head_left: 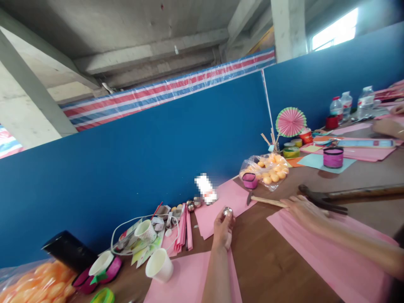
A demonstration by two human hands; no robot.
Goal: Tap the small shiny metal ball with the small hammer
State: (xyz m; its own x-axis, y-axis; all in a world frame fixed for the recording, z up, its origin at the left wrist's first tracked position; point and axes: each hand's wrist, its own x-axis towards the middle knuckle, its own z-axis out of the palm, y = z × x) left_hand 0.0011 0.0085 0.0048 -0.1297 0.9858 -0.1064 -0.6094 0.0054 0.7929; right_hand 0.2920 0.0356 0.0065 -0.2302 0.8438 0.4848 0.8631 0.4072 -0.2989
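Observation:
My left hand [223, 229] is raised over the brown table, its fingers closed around a shiny silver ball [227, 211]. To the right, my right hand [304, 210] lies over the wooden handle of a small hammer [267, 201], fingers closed on it. The small hammer's dark head points left, beside a pink sheet [210, 214]. Beyond my right hand is a larger claw hammer [353, 193]. Under my right forearm is another pink sheet [341, 252]. More silver balls [190, 205] sit against the blue partition.
Paper cups [159, 265] and folded pink strips [184, 229] stand at left. A bag of orange balls [273, 170], a pink paper fan [291, 122] and bottles [366, 103] line the back. Another person's hand [389, 126] is at far right.

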